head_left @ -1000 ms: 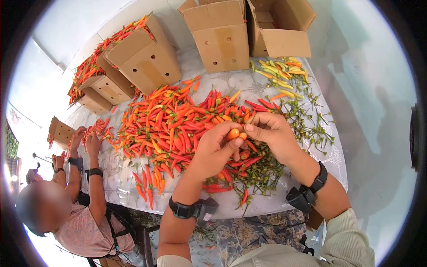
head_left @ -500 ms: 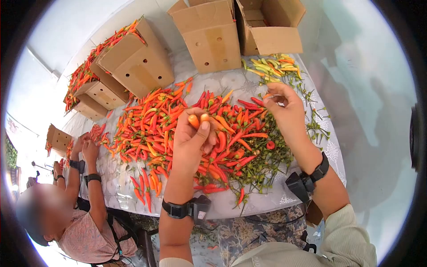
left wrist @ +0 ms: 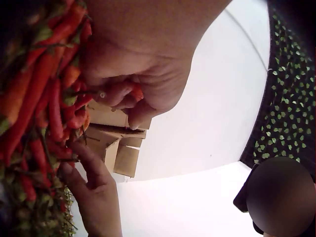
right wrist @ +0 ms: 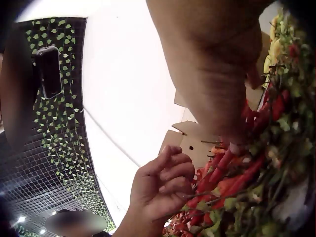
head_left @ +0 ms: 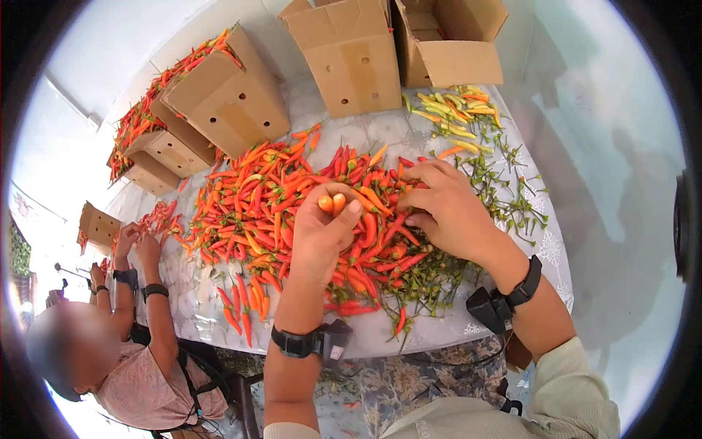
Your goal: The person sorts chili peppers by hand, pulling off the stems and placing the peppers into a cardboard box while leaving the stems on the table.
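My left hand (head_left: pixel 319 234) is raised over the near side of a chili pile (head_left: pixel 256 197), its fingers curled round two orange chili peppers (head_left: pixel 325 203) whose pale stemless ends show above the thumb. A red bit of chili (left wrist: pixel 137 91) peeks out between its fingers in the left wrist view. At the pile's right part, my right hand (head_left: pixel 450 212) reaches down with bent fingers. Its thumb and forefinger meet round a red chili pepper (right wrist: pixel 224 160) among the others; the fingertips are partly hidden in the head view.
Green stems (head_left: pixel 515 190) lie scattered at the right, below a small heap of yellow chilies (head_left: pixel 464 110). Cardboard boxes (head_left: pixel 344 66) stand along the back, the left ones heaped with chilies. Another person (head_left: pixel 153 373) works with chilies at the table's left side.
My right hand went out right toward the stems, then came back left and down to the pile. The left hand drew left and kept its orange chili peppers.
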`<state>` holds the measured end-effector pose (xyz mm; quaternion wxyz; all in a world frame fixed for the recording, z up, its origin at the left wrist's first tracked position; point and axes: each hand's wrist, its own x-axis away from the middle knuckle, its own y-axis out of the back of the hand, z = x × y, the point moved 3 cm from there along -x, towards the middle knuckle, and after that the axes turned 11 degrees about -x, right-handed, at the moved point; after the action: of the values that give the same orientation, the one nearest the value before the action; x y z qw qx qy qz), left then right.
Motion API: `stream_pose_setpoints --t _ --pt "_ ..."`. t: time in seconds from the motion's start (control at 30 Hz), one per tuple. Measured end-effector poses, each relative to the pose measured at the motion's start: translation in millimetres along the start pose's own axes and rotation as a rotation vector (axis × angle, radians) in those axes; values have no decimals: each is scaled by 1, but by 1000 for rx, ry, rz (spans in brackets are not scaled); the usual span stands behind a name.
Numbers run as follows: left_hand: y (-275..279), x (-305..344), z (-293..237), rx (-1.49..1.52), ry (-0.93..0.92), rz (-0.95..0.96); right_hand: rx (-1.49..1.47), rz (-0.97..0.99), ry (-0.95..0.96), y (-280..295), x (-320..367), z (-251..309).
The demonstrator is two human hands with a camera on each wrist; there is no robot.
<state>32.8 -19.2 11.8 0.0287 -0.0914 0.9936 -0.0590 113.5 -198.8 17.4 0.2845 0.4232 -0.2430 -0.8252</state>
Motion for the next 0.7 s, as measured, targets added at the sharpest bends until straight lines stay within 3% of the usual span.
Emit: stream_pose_setpoints --t 0.2,0.3,0.43,0.63,0.7 --pt "-10 -1 -3 -99 -50 -161 -122 -95 106 2 -9 11" --pt "-11 0 -1 -151 -58 -69 -194 -124 143 -2 -6 15" --pt "-17 3 -3 -246 75 105 -177 -173 194 -2 -5 18" --pt "-14 6 1 -29 202 162 -170 -123 161 -2 -2 19" --pt "-13 5 0 -98 165 178 -183 -118 133 -1 -4 21"
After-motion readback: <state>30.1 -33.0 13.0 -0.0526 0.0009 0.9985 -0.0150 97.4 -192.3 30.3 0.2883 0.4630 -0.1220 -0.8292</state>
